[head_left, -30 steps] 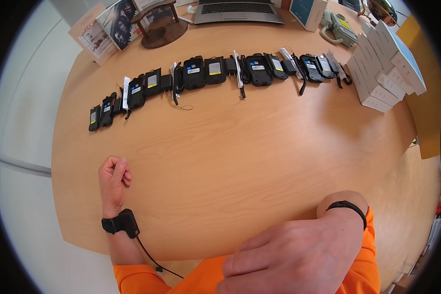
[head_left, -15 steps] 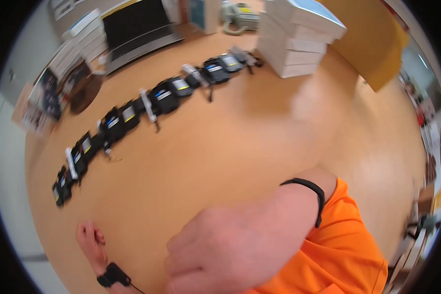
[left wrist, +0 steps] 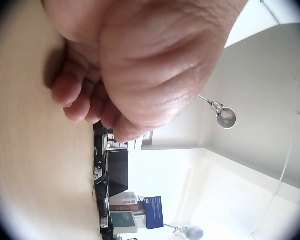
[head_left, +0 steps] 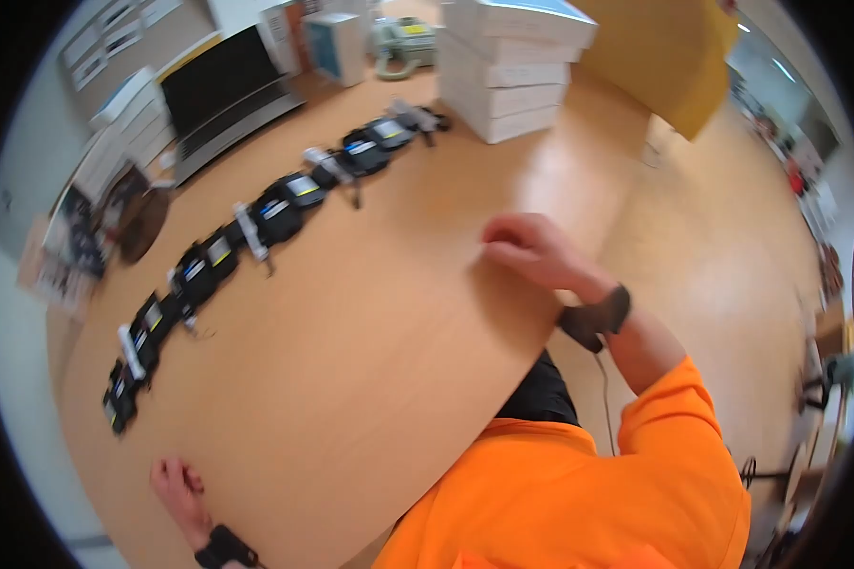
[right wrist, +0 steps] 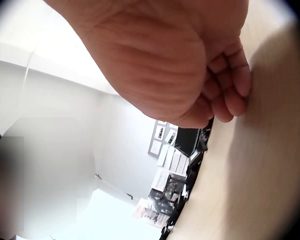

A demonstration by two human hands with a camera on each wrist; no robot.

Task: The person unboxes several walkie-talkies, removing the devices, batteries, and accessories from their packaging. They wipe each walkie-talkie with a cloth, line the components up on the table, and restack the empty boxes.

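My left hand [head_left: 182, 495] rests at the table's near left edge, its fingers loosely curled and holding nothing; in the left wrist view, the palm [left wrist: 150, 65] and bent fingertips are by the tabletop. My right hand [head_left: 533, 250] is at the table's right front edge, also loosely curled and empty, as its palm [right wrist: 155, 65] shows in the right wrist view. Across the tabletop [head_left: 351, 313] runs a curved row of black handheld devices [head_left: 277, 218], black packs with yellow-edged labels [head_left: 220, 251], white-wrapped strips [head_left: 250, 232] and cords. Neither hand touches the row.
Behind the row stand an open laptop [head_left: 223, 90], a brown wooden stand [head_left: 142, 223], upright booklets and a desk telephone [head_left: 404, 45]. Stacked white boxes [head_left: 517, 95] stand at the far right, beside a yellow panel [head_left: 655, 62]. A cable hangs from the right wrist device [head_left: 593, 321].
The head view has turned, so the row now slants from lower left to upper right. My right hand has moved away from close below the camera to the table's right front edge.
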